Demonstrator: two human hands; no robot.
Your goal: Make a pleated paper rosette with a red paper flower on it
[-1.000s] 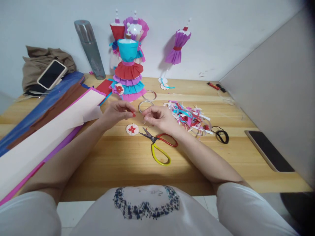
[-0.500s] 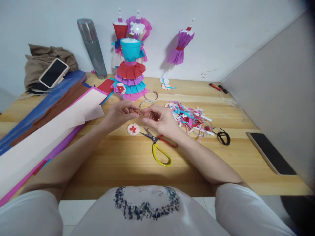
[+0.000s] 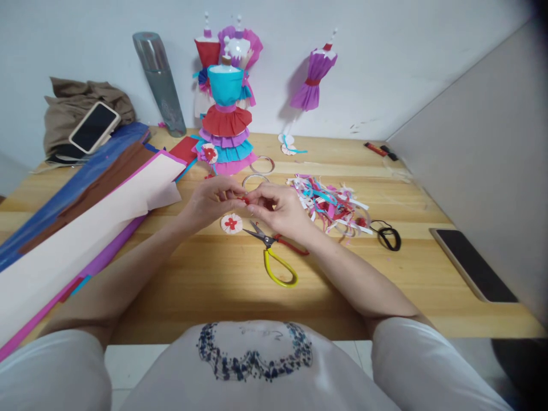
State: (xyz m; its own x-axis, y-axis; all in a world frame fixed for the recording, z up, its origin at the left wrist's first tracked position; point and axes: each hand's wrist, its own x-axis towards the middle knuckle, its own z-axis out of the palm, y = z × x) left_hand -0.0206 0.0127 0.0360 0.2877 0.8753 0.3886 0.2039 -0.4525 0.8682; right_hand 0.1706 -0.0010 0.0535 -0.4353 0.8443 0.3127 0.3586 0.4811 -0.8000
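Observation:
Between the fingertips of my left hand (image 3: 216, 197) and my right hand (image 3: 280, 208) is a small piece of red paper (image 3: 245, 200), mostly hidden by the fingers. Both hands are closed in a pinch on it, above the wooden table. Just below my left hand lies a round pale paper rosette (image 3: 232, 224) with a red flower shape in its middle. Scissors (image 3: 268, 242) with one yellow and one red handle lie open beneath my right hand, the red handle partly under the wrist. Two rolls of tape (image 3: 256, 180) lie just beyond the fingers.
Coloured crepe paper sheets (image 3: 94, 220) cover the left side, with a phone (image 3: 95, 128) on brown cloth behind. Dressed mannequin figures (image 3: 226, 120) and a tilted bottle (image 3: 160, 85) stand at the back. Paper scraps (image 3: 327, 202), a black hair tie (image 3: 389, 238) and another phone (image 3: 473, 265) lie right.
My fingertips have come closer together, and more of the red paper shows between them. The objects on the table stay in place.

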